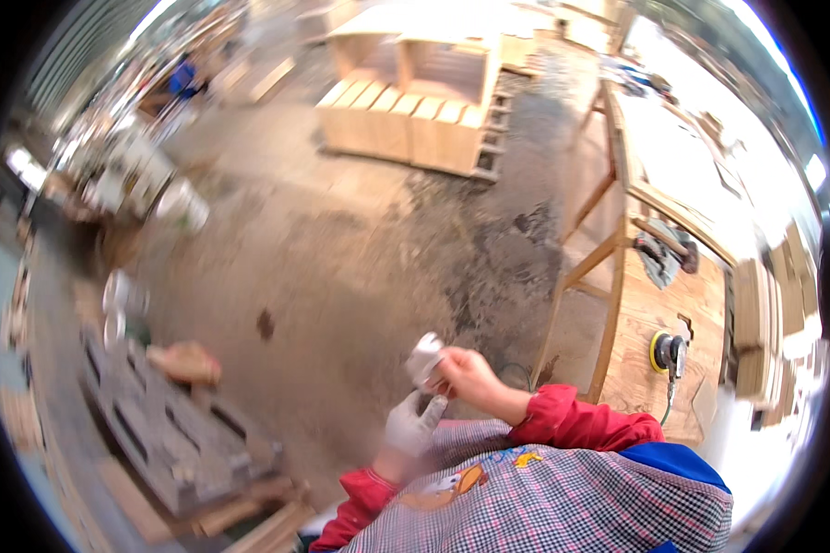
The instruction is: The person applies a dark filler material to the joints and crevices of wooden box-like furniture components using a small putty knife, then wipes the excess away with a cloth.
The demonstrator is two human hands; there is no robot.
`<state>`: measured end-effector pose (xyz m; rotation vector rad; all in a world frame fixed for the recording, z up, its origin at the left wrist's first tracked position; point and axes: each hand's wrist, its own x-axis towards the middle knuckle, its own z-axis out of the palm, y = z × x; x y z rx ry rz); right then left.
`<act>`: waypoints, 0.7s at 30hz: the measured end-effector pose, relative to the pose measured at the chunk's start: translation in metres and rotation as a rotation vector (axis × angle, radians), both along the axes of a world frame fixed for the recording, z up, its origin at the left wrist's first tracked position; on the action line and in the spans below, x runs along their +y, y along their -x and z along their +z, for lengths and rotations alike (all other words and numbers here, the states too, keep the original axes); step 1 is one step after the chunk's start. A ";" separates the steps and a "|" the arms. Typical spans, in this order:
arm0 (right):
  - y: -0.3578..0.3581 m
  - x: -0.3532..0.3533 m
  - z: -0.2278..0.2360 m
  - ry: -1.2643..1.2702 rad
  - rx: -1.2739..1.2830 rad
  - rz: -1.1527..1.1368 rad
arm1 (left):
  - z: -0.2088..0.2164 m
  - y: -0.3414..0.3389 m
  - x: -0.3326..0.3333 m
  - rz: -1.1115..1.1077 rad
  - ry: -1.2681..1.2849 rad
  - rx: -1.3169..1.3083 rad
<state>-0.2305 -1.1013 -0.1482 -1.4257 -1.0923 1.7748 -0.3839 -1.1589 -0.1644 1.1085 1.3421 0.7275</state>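
Between the fingertips of the right hand (pixel 470 376), which is bare and closed in a pinch, sits a crumpled white cloth (pixel 424 358), perhaps a glove; blur hides its exact shape. It sticks out to the left of that hand, above the floor. I judge it light, limp and soft, with little to break and little tendency to slip, though a loose fold could slide out of a narrow pinch. An open edge or a doubled fold, taken between thumb and forefinger, would give the surest hold.

Just below the cloth is the left hand (pixel 411 427), in a pale glove, its fingers partly bent and the thumb apart; I cannot tell whether it touches the cloth or holds anything.

Farther out, right of the hands, a wooden table (pixel 632 323) carries a round sander (pixel 666 353) and, beyond that, a hammer (pixel 687 253). Well ahead of both hands stands a pale wooden cabinet (pixel 369 138).
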 end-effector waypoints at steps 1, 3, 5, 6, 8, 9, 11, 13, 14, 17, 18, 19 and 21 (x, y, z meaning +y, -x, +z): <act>0.002 0.008 -0.008 -0.155 -0.013 -0.049 | 0.001 -0.007 0.023 0.023 0.035 -0.140; -0.005 0.036 0.002 -0.388 -0.423 0.030 | 0.004 -0.017 0.074 0.055 0.163 -0.133; -0.020 0.053 -0.006 -0.395 -0.590 -0.022 | -0.034 -0.017 0.119 -0.007 -0.026 -0.153; -0.032 0.062 -0.012 -0.393 -0.675 -0.055 | -0.042 -0.025 0.139 -0.076 -0.042 -0.036; -0.062 0.080 -0.025 -0.300 -0.787 -0.101 | -0.038 -0.046 0.178 -0.243 -0.195 0.135; -0.076 0.090 -0.029 -0.252 -0.838 -0.114 | -0.044 -0.060 0.196 -0.287 -0.062 0.064; -0.099 0.106 -0.028 -0.275 -0.826 -0.283 | -0.029 -0.094 0.229 -0.478 -0.217 0.314; -0.117 0.129 -0.015 -0.328 -0.864 -0.378 | -0.032 -0.124 0.261 -0.632 -0.143 0.398; -0.129 0.143 -0.002 -0.372 -0.910 -0.393 | -0.029 -0.141 0.281 -0.732 -0.055 0.460; -0.169 0.183 0.005 -0.555 -0.875 -0.295 | -0.058 -0.180 0.332 -0.836 -0.096 0.457; -0.184 0.199 0.012 -0.415 -0.887 -0.162 | -0.066 -0.192 0.346 -0.789 -0.233 0.373; -0.193 0.212 0.013 -0.258 -0.874 -0.029 | -0.055 -0.201 0.359 -0.797 -0.235 0.405; -0.221 0.244 0.000 -0.301 -0.768 -0.007 | -0.018 -0.238 0.389 -0.825 -0.275 0.425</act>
